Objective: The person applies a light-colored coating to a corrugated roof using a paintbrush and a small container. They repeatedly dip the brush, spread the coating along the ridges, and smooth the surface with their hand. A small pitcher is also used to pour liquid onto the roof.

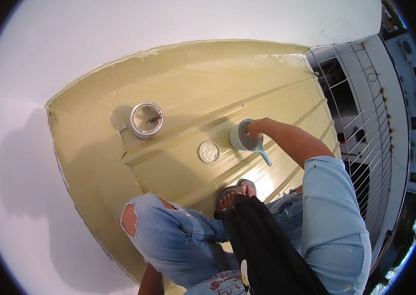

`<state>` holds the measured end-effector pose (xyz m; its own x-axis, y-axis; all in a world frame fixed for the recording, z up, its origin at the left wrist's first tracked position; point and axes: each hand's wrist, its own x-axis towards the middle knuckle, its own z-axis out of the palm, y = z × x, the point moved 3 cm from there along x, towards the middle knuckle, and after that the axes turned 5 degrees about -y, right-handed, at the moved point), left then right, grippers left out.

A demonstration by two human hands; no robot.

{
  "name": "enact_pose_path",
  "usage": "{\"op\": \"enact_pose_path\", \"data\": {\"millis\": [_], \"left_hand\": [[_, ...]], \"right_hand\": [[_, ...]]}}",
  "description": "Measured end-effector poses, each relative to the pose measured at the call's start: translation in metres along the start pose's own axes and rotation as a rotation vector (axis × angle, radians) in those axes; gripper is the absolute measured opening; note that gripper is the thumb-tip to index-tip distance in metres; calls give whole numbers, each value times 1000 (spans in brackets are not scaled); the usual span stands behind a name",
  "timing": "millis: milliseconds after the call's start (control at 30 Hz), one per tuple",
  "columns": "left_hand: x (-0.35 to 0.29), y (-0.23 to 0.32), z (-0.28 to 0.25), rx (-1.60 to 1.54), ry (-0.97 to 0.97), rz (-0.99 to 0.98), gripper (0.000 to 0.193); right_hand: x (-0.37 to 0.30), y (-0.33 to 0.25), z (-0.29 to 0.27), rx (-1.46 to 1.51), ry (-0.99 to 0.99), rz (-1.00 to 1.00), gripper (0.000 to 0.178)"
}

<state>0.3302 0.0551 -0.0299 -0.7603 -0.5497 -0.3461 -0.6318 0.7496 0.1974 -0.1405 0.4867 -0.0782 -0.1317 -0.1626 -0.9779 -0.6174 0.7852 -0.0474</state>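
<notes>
A pale blue-grey plastic dipper (239, 139) is right of the middle, its handle pointing toward me and to the right. My right hand (256, 129) is closed at its upper right rim, with fingertips reaching inside; what they touch in there is partly hidden. Left of the dipper a round silver lid (209, 152) lies on the ribbed yellow surface. Farther left stands an open metal paint can (138, 129) with a brush (155, 118) resting in it. Of my left arm only a bit of forearm (151, 281) shows at the lower edge; my left hand is out of sight.
White walls (168, 19) bound the yellow coated surface (178, 98) at the left and far side. A metal bar grille (360, 123) runs along the right, above a drop. My torn-jeans knee (163, 231), hanging black cloth (267, 241) and sandalled feet (230, 195) are close below.
</notes>
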Motion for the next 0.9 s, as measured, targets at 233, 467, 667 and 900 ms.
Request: {"op": "enact_pose_path", "data": {"millis": [233, 467, 667, 900], "left_hand": [[0, -24, 1, -5, 19, -20, 41], [-30, -45, 2, -73, -19, -62, 39], [-61, -68, -17, -183, -75, -99, 37], [-52, -34, -124, 74, -107, 164, 30]], "right_hand": [[-47, 7, 42, 347, 427, -192, 38], [-61, 6, 51, 359, 543, -274, 32], [-60, 6, 57, 478, 735, -260, 33], [-51, 13, 109, 1081, 848, -457, 42]]}}
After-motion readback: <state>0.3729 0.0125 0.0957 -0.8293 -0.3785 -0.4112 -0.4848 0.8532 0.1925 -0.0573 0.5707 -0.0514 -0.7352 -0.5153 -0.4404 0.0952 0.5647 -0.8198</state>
